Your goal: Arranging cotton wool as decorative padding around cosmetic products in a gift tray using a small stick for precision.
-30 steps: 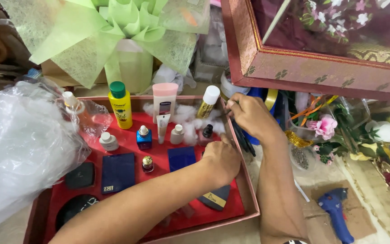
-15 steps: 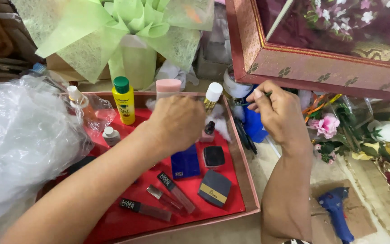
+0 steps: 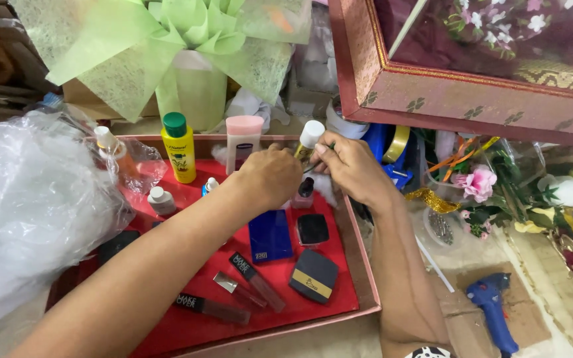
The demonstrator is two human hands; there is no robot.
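Observation:
A shallow red-lined tray (image 3: 339, 301) holds cosmetics. My left hand (image 3: 270, 176) reaches over its back edge, fingers curled near a white-capped bottle (image 3: 310, 137). My right hand (image 3: 351, 166) meets it there and pinches something thin and dark by that bottle. What the left fingers grip is hidden. A yellow bottle with a green cap (image 3: 179, 146) and a pink tube (image 3: 243, 140) stand upright at the tray's back. A blue flat box (image 3: 270, 235), black compacts (image 3: 314, 276) and lipstick tubes (image 3: 256, 282) lie on the red lining.
Crumpled clear plastic (image 3: 28, 205) covers the tray's left side. A green ribbon bow (image 3: 180, 40) sits behind. A framed red box (image 3: 472, 73) overhangs at upper right. Artificial flowers (image 3: 479, 182) and a blue glue gun (image 3: 492, 308) lie to the right.
My left hand rose from the tray's middle to the back edge and joined my right hand at the white-capped bottle. The compacts and lipstick tubes it covered are now in view.

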